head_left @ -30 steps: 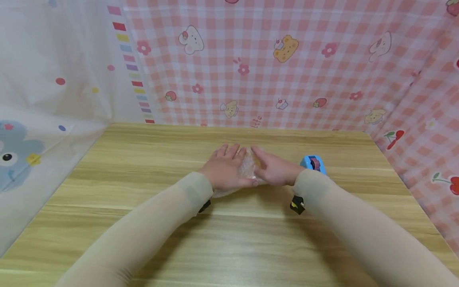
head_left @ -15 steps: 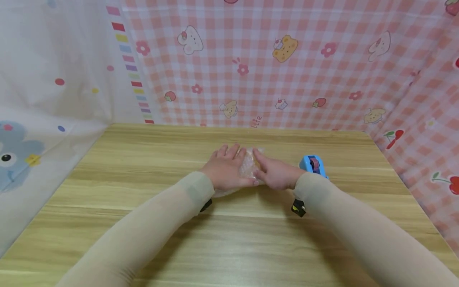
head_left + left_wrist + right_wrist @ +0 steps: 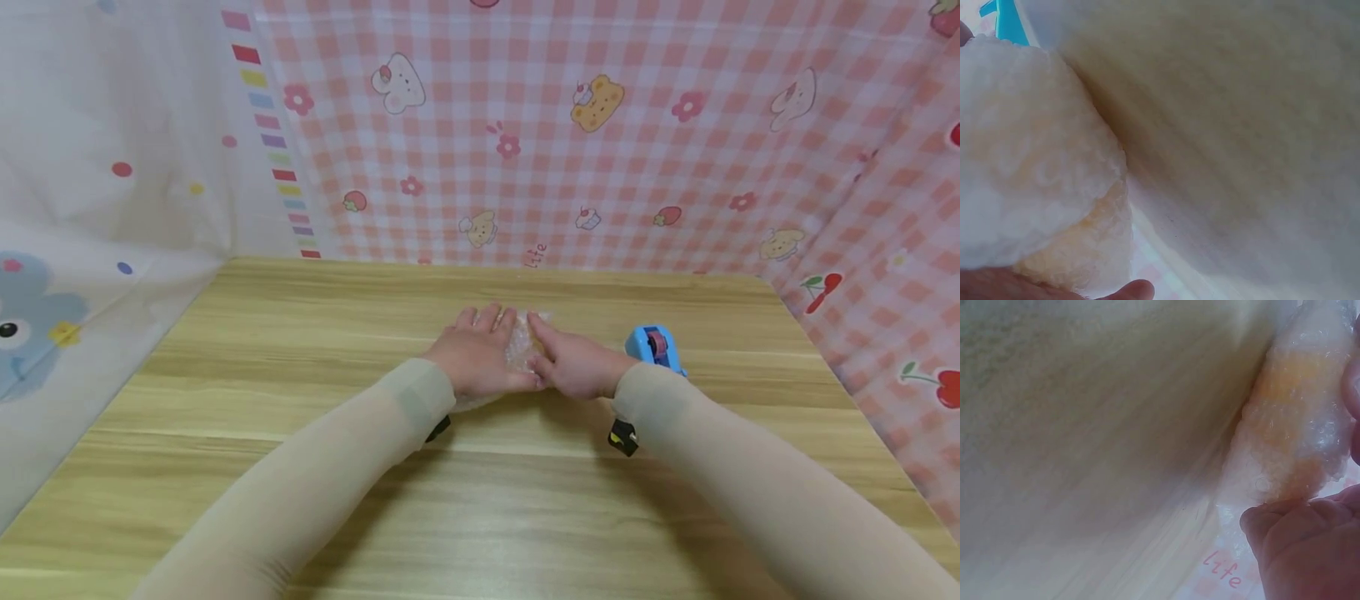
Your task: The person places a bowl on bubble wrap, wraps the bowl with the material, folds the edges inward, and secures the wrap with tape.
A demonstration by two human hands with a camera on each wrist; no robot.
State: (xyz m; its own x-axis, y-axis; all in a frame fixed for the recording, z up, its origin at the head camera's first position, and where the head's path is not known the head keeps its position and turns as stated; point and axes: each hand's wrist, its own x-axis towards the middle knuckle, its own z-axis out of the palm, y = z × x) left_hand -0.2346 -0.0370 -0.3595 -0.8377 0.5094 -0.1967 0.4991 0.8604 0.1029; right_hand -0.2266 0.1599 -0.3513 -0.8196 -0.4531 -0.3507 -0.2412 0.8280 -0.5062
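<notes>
A bundle of clear bubble wrap lies on the wooden table between my hands. Something orange-yellow shows through the wrap in the right wrist view; its kind is hidden. My left hand rests over the bundle's left part, fingers extended and slightly spread. At the other end, my right hand holds the bundle, its thumb and fingers on opposite sides. Seen from the left wrist, a flap of the wrap overlaps a lower yellowish layer. My thumbs nearly meet at the bundle's near side.
A blue tape dispenser with a reddish roll stands just right of my right wrist. The wooden table ends at a pink checked curtain at the back and right, and a pale curtain on the left.
My left hand has shifted slightly right, closer to the right hand. The right hand stays at the bundle's right end, almost unmoved.
</notes>
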